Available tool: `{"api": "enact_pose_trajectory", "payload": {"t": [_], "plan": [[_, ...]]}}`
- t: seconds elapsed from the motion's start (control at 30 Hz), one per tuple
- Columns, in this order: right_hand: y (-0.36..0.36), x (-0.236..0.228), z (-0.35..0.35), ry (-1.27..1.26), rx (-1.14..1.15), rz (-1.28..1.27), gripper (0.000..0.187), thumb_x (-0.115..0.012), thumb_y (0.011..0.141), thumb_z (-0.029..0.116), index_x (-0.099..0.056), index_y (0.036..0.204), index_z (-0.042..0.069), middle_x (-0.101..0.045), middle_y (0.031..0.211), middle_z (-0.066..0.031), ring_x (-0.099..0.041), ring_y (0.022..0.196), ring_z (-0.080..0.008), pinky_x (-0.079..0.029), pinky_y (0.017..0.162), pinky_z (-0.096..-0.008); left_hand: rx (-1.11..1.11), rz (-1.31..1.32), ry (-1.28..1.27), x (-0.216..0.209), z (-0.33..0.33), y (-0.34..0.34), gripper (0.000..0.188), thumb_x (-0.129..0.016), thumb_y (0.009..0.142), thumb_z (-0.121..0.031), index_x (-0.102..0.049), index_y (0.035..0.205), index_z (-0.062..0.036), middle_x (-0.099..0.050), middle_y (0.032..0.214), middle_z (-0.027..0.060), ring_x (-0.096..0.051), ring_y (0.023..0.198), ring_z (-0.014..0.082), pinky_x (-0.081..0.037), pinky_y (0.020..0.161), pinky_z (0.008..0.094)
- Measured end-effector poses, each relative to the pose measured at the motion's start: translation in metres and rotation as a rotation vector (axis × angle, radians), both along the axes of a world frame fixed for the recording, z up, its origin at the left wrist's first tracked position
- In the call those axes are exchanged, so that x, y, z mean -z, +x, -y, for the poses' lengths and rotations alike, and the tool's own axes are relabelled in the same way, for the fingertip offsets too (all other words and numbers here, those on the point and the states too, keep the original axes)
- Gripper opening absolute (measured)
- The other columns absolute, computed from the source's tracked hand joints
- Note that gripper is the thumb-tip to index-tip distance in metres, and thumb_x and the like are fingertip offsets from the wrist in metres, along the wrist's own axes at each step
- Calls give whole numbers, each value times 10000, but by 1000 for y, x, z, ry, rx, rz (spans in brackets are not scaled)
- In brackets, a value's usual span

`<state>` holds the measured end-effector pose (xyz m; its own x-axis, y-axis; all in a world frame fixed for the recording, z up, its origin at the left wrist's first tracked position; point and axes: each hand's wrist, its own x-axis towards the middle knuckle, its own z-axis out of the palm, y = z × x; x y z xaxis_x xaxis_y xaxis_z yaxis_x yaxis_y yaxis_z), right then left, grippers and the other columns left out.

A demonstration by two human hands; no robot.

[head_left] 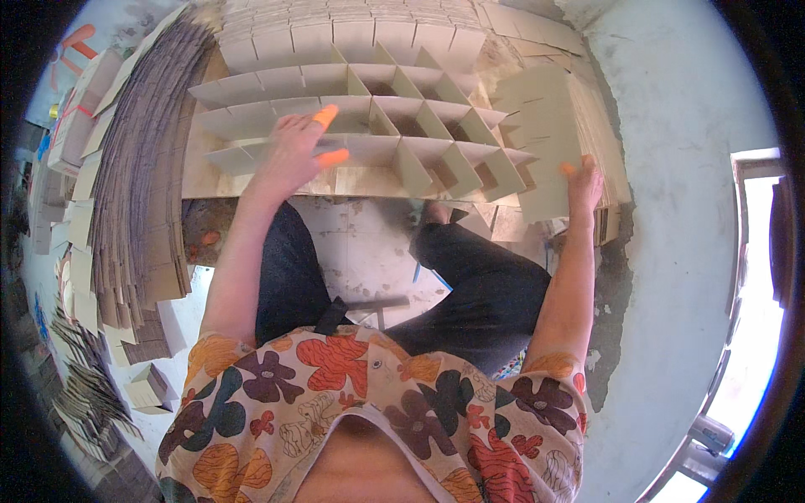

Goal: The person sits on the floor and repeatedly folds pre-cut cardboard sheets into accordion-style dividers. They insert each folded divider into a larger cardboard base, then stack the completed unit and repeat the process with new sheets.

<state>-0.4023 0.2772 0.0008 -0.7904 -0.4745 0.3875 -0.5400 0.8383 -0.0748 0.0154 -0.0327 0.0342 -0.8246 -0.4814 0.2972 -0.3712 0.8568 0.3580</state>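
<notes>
The cardboard divider grid (436, 126) is standing at 12 o'clock on the table (356, 180). Its 3 long slotted strips are running from 11 o'clock toward 1 o'clock, and shorter cross strips (459, 172) are crossing them at the 1 o'clock end, forming open cells. The 11 o'clock end is showing bare slots.

The left hand (290, 154), at 11 o'clock, is reaching over the long strips. It is spreading its thumb and index finger apart and gripping nothing visible; contact with the strips cannot be determined. Both digits are wearing orange covers.

The right hand (585, 189), at 2 o'clock, is lying at the outer edge of a stack of flat cardboard pieces (537, 138), its thumb also covered in orange. Whether it is gripping a piece cannot be told.

A tall cardboard stack (147, 168) is filling 10 o'clock, and a row of slotted strips (352, 44) is standing behind the grid at 12 o'clock.
</notes>
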Motion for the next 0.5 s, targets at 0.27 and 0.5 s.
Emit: {"api": "enact_pose_trajectory", "payload": {"t": [0.27,0.5], "plan": [[102,-150,89,-575,-531,12,477,-662,821,100,-507,1266,31,-652,1032,-164,-617,831,-238,-500,731,-340,-7,-133,136,24,21,37,175,-689,737,-163,-645,871,-59,-628,749,151,-605,733,332,-467,658,416],[215,-138,177,-419,-932,452,482,-715,716,-23,-566,1174,-16,-648,1041,-192,-607,735,-182,-492,676,-293,33,-212,132,31,22,36,105,-670,727,-98,-645,824,-68,-622,728,155,-606,698,346,-460,591,426]]}}
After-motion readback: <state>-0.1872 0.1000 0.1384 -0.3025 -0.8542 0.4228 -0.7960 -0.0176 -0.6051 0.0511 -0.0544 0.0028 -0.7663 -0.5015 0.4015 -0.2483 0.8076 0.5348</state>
